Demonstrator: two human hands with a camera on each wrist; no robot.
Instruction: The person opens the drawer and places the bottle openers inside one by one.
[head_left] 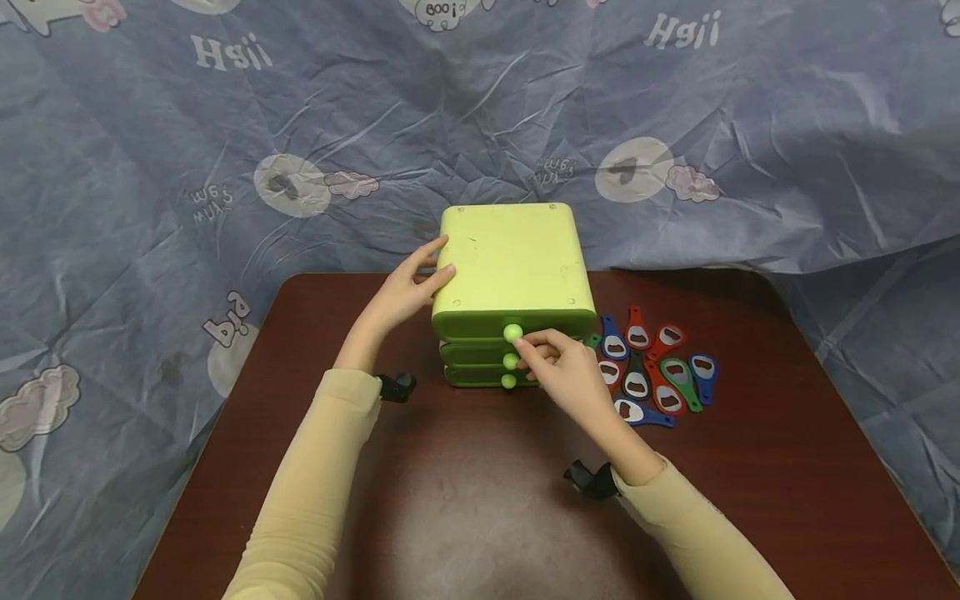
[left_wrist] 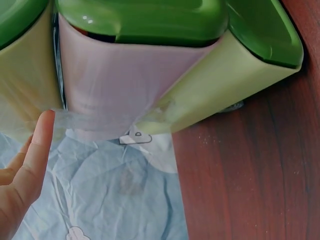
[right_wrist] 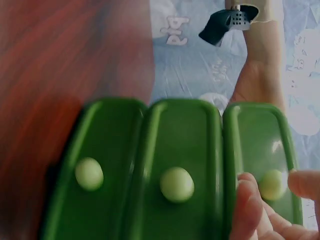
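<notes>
A small chest of three drawers has a pale yellow-green top and green drawer fronts with round light-green knobs. My left hand rests against its left side near the top, fingers extended; in the left wrist view a fingertip meets the side wall. At the top drawer's knob, the thumb and fingers of my right hand pinch from either side. The middle knob and bottom knob are untouched. All three drawer fronts look nearly flush with their casings.
Several bottle openers in red, blue, green and black lie clustered to the right of the chest on the dark red-brown table. A blue-grey printed cloth hangs behind. Black wrist cameras are strapped by both sleeves.
</notes>
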